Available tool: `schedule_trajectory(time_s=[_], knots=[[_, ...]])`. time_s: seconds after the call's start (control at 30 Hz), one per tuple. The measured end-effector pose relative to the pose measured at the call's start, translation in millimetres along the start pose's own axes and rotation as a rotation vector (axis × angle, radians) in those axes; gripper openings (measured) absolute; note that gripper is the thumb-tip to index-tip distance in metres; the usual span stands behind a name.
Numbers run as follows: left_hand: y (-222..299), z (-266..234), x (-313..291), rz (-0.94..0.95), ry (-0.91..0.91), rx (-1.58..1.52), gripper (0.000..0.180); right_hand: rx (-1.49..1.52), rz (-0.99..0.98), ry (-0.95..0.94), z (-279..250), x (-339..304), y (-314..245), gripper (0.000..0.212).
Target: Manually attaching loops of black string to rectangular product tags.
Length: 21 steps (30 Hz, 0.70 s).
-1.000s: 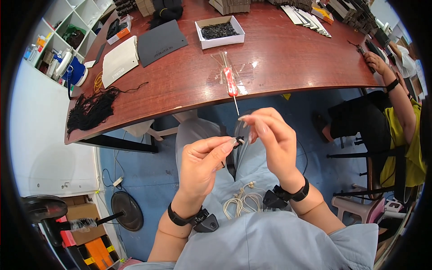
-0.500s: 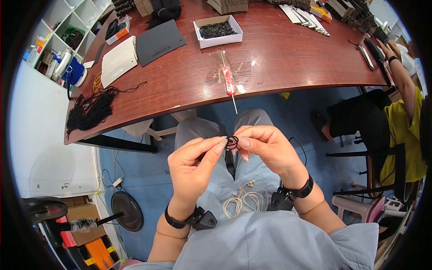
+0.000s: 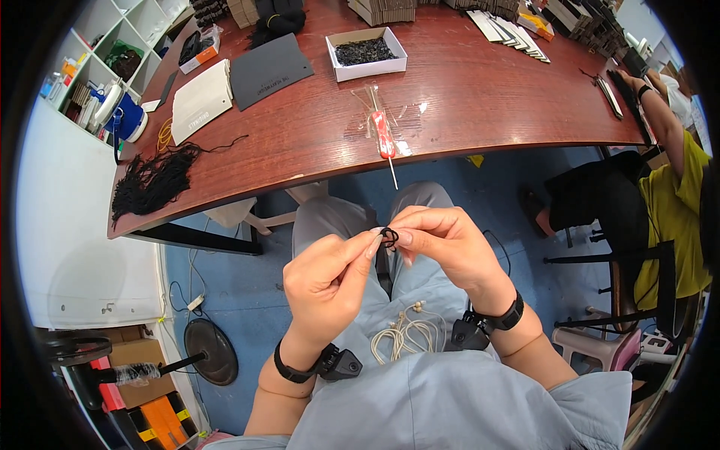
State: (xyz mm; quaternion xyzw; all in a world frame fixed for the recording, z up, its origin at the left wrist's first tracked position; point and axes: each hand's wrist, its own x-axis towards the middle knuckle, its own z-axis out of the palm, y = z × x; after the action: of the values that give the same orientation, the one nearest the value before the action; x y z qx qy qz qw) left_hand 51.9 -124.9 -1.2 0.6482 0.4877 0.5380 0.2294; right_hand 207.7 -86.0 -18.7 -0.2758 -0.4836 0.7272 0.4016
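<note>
Black cord loop: small, in several turns, raised above the person's lap, just below the near edge of the table in view; its finer lay is too small to tell.

Left hand: thumb and forefinger pinched together on the near-left side of the loop, remaining fingers curled into the palm. Right hand: thumb and forefinger closed on the loop's right side, other fingers loosely bent beneath. Fingertips of both hands nearly meet across the cord. Black wrist straps, one to each wrist.

On the lap: coil of off-white cord, below the hands.

Table: reddish-brown, wood-grained. Upon it, red-handled tool, lying amid clear film, thin metal shaft jutting past the near edge; white open-topped box, holding many small black pieces; dark grey card, beside a cream card; bundle of black cords, at the left corner, draped over the edge; yellow cord, looped just above the bundle.

At far right: co-worker in a yellow-green top, seated, one arm stretched to the table.
</note>
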Motion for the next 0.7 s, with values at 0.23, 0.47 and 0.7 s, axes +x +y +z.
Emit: schedule_trajectory(time_s=[0.23,0.47,0.7], knots=[[-2.3,0.8,-1.7,0.022,-0.027,0.040,0.016,-0.134,-0.116,0.043,-0.8,-0.7,-0.7,0.011],[-3.5,-2.2,-2.1,-0.027,-0.057,-0.020,0.016,-0.234,-0.195,0.034,1.4,-2.2,-2.3,0.012],[-6.4,-1.6,-3.6,-0.036,-0.029,-0.039,0.018,-0.282,-0.232,0.029,0.3,-4.1,-3.2,0.013]])
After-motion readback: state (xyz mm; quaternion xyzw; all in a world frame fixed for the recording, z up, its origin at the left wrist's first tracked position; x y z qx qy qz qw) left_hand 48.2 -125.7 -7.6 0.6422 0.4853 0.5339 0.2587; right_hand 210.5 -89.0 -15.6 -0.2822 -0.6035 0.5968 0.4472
